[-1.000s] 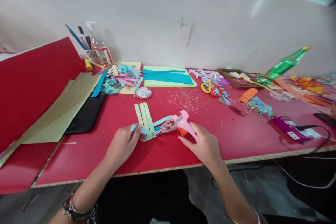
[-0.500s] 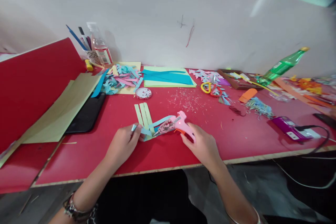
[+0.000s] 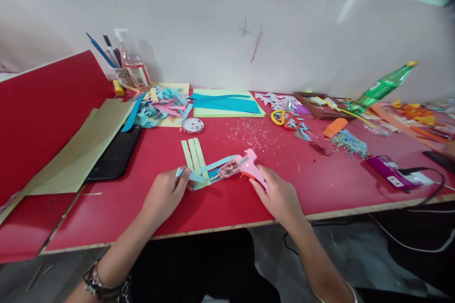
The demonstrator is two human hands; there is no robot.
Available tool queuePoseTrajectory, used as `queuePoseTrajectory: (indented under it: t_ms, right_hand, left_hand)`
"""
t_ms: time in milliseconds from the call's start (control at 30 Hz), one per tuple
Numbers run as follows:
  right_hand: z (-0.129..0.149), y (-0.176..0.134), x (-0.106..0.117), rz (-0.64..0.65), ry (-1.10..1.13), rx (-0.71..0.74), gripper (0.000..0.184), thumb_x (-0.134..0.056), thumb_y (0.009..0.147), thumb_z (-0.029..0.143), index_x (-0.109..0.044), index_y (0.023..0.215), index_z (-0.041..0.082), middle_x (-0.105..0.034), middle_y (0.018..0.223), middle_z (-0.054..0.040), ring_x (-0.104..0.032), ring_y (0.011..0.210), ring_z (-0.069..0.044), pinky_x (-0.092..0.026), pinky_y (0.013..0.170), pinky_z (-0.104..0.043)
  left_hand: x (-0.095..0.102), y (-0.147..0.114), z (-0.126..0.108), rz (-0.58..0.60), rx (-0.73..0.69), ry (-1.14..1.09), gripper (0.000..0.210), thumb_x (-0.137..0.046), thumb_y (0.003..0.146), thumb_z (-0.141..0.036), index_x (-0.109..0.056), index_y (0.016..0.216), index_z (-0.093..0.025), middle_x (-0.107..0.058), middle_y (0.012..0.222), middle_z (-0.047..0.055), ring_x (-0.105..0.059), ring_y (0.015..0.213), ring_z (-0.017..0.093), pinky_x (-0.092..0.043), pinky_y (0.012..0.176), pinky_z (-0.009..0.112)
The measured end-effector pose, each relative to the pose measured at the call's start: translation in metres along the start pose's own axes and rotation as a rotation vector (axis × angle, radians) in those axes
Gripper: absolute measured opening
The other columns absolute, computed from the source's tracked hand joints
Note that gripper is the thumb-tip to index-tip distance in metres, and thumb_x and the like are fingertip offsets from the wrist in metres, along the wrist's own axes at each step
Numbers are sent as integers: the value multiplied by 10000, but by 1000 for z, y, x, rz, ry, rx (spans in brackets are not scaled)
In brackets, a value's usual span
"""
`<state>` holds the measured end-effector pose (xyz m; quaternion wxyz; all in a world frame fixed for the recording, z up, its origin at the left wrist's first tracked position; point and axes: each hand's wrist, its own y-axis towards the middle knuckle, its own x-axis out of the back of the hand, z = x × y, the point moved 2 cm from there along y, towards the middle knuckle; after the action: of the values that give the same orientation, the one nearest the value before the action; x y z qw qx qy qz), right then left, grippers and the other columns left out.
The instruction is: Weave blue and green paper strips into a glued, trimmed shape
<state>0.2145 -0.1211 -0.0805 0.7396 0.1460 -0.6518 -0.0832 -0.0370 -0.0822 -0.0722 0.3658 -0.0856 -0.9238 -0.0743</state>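
Note:
My right hand (image 3: 279,192) is closed round the handle of a pink glue gun (image 3: 252,169) with an orange trigger. The gun's nozzle points left, close to a small weave of paper strips lying on the red table. Pale yellow-green strips (image 3: 195,154) stand away from me, and a light blue paper strip (image 3: 221,163) crosses toward the gun. A light blue strip end (image 3: 197,177) is pinched in my left hand (image 3: 169,193), its fingertips at the left side of the weave. Whether the nozzle touches the paper I cannot tell.
Behind lie a heap of paper scraps (image 3: 165,104), blue sheets (image 3: 227,104), a round lid (image 3: 193,125) and scissors (image 3: 284,119). To the right are a leaning green bottle (image 3: 382,87) and a purple power strip (image 3: 393,173). A black tablet-like slab (image 3: 119,158) lies left.
My right hand has drawn the glue gun slightly to the right, its nozzle shifting away from the yellow-green strips. My left hand keeps its pinch on the blue strip.

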Motion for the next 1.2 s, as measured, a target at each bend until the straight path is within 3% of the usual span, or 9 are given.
queuePoseTrajectory:
  t_ms: [300, 467, 700, 1200]
  right_hand:
    - [-12, -2, 2, -19, 0, -39, 349, -391, 857, 327, -509, 1127, 141, -638, 1026, -124, -640, 786, -212, -483, 580, -274]
    - [-13, -3, 3, -19, -27, -33, 348, -394, 859, 327, -519, 1118, 131, -635, 1040, -129, -643, 787, -219, -493, 588, -290]
    - [-21, -5, 4, -46, -56, -50, 344, -391, 860, 317, -529, 1114, 132, -637, 1033, -130, -644, 784, -219, -494, 586, -291]
    - [-36, -9, 11, -48, -91, -103, 361, -383, 861, 312, -511, 1155, 145, -636, 1046, -133, -640, 808, -225, -497, 597, -295]
  left_hand:
    - [-1, 1, -2, 39, -50, 61, 452, -266, 885, -438, -567, 672, -177, -640, 622, 23, -602, 614, 169, -426, 575, 236]
    - [-2, -1, -6, 84, -145, 121, 391, -256, 892, -414, -542, 757, -184, -611, 734, 25, -573, 676, 158, -426, 612, 231]
    - [-5, 0, -7, 106, -167, 177, 383, -282, 885, -411, -594, 833, -196, -601, 927, 33, -589, 773, 158, -440, 657, 228]
    - [-4, 1, -9, 120, -144, 177, 405, -269, 884, -414, -595, 823, -181, -597, 914, 47, -581, 750, 165, -439, 644, 237]
